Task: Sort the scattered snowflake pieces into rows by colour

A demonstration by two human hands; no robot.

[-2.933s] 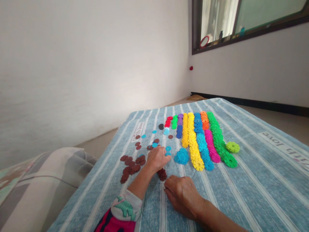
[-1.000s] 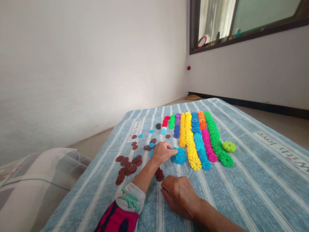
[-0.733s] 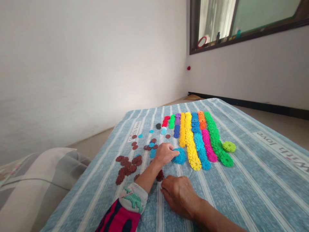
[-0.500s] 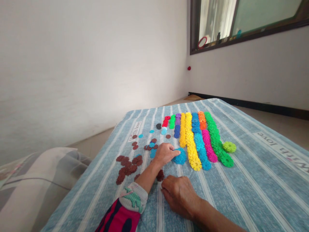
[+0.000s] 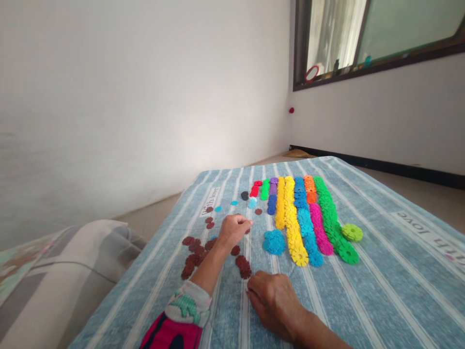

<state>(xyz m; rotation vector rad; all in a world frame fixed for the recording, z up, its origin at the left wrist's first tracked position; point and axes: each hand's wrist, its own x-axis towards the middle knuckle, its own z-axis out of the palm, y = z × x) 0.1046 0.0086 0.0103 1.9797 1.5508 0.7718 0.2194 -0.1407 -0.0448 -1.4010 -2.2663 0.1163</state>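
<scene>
My left hand (image 5: 234, 229) hovers over scattered brown and light blue plastic discs on a blue striped sheet (image 5: 381, 271), its fingertips pinched together near a small disc; what they pinch is too small to name. A small heap of light blue discs (image 5: 273, 242) lies just right of it. My right hand (image 5: 273, 300) rests knuckles up on the sheet near a brown disc cluster (image 5: 243, 265), fingers curled under. Beyond lie sorted rows of discs: yellow (image 5: 290, 220), blue (image 5: 305, 220), pink (image 5: 321, 230), green (image 5: 332, 218).
More brown discs (image 5: 194, 252) lie to the left of my left arm. A grey striped pillow (image 5: 54, 276) lies at the sheet's left edge. White walls stand behind, and a dark-framed window (image 5: 366, 39) is at the upper right.
My left hand has pulled back from the light blue heap, up and to the left, to the scattered discs. My right hand has stayed put. The view has shifted slightly.
</scene>
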